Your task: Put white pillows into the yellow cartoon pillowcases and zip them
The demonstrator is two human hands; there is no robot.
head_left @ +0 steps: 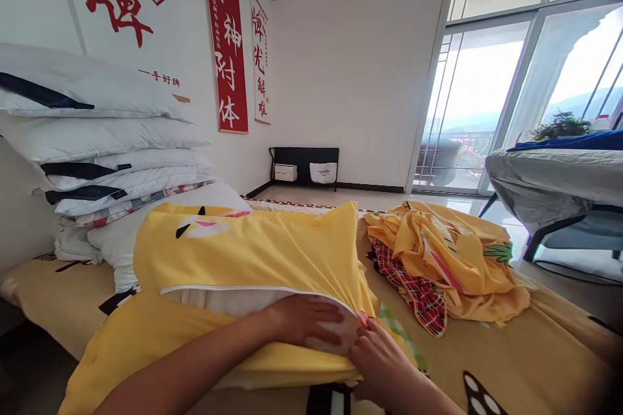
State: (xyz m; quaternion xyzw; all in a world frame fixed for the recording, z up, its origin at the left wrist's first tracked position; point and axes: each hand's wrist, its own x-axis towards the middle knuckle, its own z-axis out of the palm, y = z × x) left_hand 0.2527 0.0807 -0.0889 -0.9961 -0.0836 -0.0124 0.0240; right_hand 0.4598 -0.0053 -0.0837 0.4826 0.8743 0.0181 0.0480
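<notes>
A yellow pillowcase (272,249) with a printed cartoon face lies before me on the bed, its white-trimmed opening facing me. Inside that opening shows a white pillow (224,301). My left hand (309,321) rests on the pillow within the opening, fingers stretched out and spread, holding nothing. At the right end of the opening, my right hand (382,353) has its fingers closed on the pillowcase's edge, thumb and forefinger pinching the cloth. The rest of its fingers are partly hidden by the fabric.
White pillows (111,136) are stacked at the left by the wall. To the right lies a crumpled heap of yellow-orange cloth (442,259) with red plaid cloth (411,288). All rest on a tan patterned bed sheet (549,343). A covered table (559,175) stands far right.
</notes>
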